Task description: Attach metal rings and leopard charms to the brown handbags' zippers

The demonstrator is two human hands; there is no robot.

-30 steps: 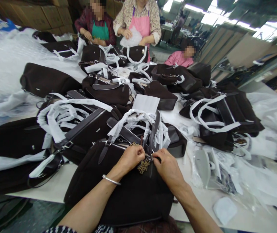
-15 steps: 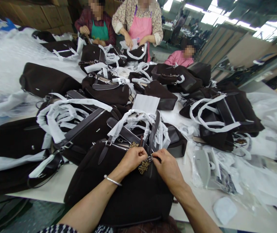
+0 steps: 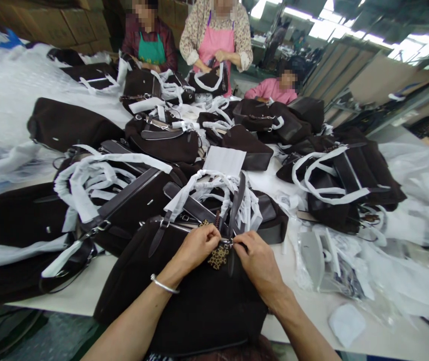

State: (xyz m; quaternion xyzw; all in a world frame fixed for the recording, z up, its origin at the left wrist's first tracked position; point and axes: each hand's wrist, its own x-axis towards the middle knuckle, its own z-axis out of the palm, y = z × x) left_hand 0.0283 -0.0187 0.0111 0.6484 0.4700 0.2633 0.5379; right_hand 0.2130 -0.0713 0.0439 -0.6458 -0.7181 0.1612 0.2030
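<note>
A dark brown bag point(image 3: 192, 306) lies at the front edge of the table, its wrapped white handles point(image 3: 184, 193) standing up behind the zip. My left hand point(image 3: 199, 245) is closed in a pinch at the bag's top, beside a leopard-patterned charm point(image 3: 218, 257). Close on its right, my right hand point(image 3: 254, 253) pinches at a small metal clasp point(image 3: 227, 242) by the handle's leather tab. What lies between the fingertips of either hand is too small to tell.
Other dark bags point(image 3: 75, 123) with wrapped handles cover the table behind and to both sides. Clear plastic and a grey-white packet point(image 3: 319, 260) lie at the right, near a white pad point(image 3: 347, 325). Three people are across the table.
My left hand has shifted slightly left, and the charm hangs a little further left. Across the table, the hands of the person in the pink apron have changed position.
</note>
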